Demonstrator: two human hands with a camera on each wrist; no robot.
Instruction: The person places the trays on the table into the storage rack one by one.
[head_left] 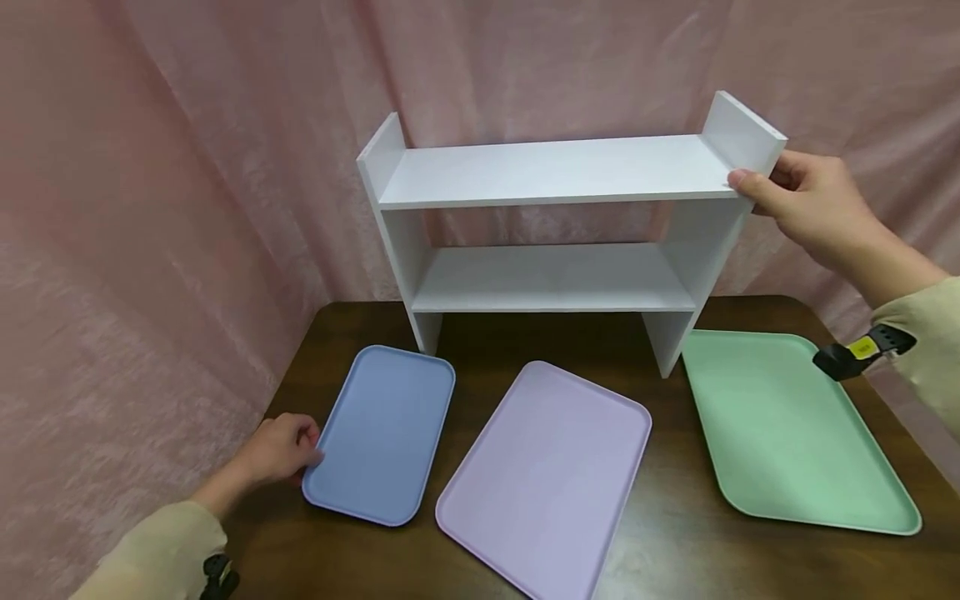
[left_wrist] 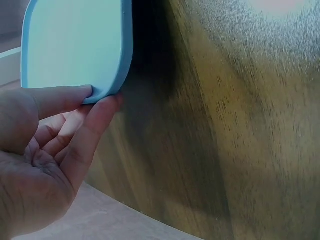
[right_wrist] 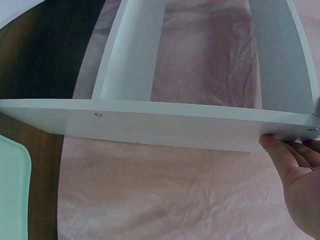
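Pinching blue tray (head_left: 378,433), gripping shelf (head_left: 555,171).

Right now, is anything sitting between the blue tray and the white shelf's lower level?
Nothing visible: the left hand pinches the blue tray at its corner, and only bare table lies before the white shelf, which the right hand holds.

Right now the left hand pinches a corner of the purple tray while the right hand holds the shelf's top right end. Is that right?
Not quite. The left hand pinches a corner of the blue tray, not the purple tray, which lies untouched between the blue and green ones. The head view shows it, and the left wrist view shows the pinch. The right hand does hold the shelf's top right end.
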